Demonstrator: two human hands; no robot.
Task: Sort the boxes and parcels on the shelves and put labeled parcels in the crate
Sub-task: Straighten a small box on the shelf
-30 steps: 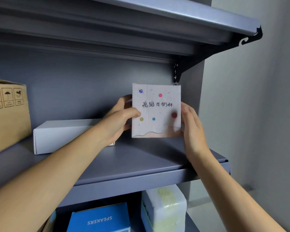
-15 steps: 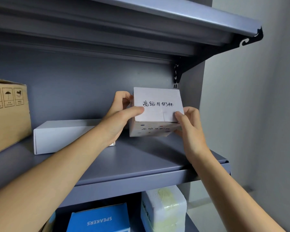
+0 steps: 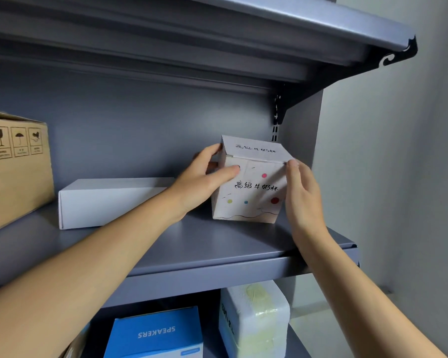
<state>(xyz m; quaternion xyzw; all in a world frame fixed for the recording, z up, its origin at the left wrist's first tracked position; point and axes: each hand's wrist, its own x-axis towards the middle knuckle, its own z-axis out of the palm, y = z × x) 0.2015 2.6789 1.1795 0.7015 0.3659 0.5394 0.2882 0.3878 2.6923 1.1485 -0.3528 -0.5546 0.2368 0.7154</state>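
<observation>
A small white cube box point(image 3: 251, 192) with coloured dots and black handwriting stands at the right end of the grey shelf point(image 3: 217, 244), its base on or just above the shelf. My left hand point(image 3: 204, 179) grips its left side, thumb across the front face and fingers behind. My right hand point(image 3: 301, 192) holds its right side, with the fingertips at the top right corner. No shipping label shows on the faces I can see. The crate is out of view.
A flat white box point(image 3: 109, 202) lies on the same shelf to the left, and a brown carton point(image 3: 13, 166) stands at the far left. Below are a blue box marked SPEAKERS point(image 3: 155, 334) and a white wrapped parcel point(image 3: 254, 316). Another shelf point(image 3: 269, 29) hangs overhead.
The cube box has been turned between my hands: its dotted face tipped down, then came back to face me. It now sits lower, down at the shelf surface.
</observation>
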